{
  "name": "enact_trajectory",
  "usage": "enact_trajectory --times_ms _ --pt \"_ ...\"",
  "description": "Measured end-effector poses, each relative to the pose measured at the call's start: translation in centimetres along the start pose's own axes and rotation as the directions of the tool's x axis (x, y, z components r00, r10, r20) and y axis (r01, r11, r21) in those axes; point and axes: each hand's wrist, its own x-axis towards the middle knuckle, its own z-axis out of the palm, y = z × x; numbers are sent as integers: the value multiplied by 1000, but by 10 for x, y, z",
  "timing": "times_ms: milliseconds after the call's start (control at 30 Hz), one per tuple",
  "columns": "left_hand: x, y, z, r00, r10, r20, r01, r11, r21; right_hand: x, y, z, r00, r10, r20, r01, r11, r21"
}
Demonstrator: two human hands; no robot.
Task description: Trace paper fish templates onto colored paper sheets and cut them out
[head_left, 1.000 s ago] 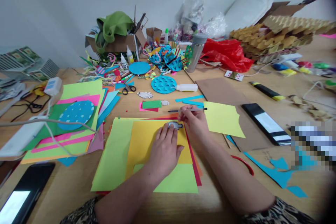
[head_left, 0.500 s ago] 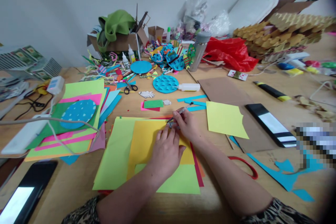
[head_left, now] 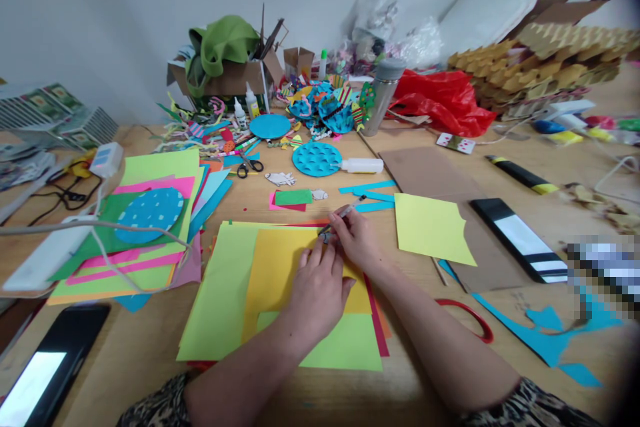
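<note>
My right hand (head_left: 355, 230) is closed round a pen (head_left: 345, 211), its tip low at the top edge of an orange-yellow sheet (head_left: 270, 267). My left hand (head_left: 317, 287) lies flat on that sheet with fingers stretched forward. At its fingertips sits a small grey paper cutout (head_left: 326, 237), mostly hidden by both hands. Beneath the orange-yellow sheet is a stack of lime-green paper (head_left: 215, 307), with red and orange edges showing at the right. Just beyond my hands lie a small green paper rectangle (head_left: 294, 197) and a white fish cutout (head_left: 320, 194).
Right of my hands are a yellow sheet (head_left: 430, 227), red-handled scissors (head_left: 480, 323), a phone (head_left: 517, 240) and a utility knife (head_left: 523, 175). Coloured papers (head_left: 165, 167) and another phone (head_left: 55, 360) lie left. A glue bottle (head_left: 363, 165), black scissors (head_left: 249, 165) and a steel flask (head_left: 384, 97) stand farther back.
Both hands stay in almost the same place, with the pen at the sheet's top edge. The whole view has shifted very slightly.
</note>
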Motion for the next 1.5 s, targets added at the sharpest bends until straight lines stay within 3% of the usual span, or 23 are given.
enact_trajectory --times_ms 700,1200,1500 --pt "0 -1 2 1000 -8 -21 8 1000 7 4 3 -5 996 -49 -70 39 990 -133" --pt "17 12 0 997 -35 -62 39 997 64 5 9 -4 998 -64 -28 56 971 -231" --pt "13 10 3 997 -25 -69 30 996 81 8 15 -1 998 -54 -26 47 975 -216"
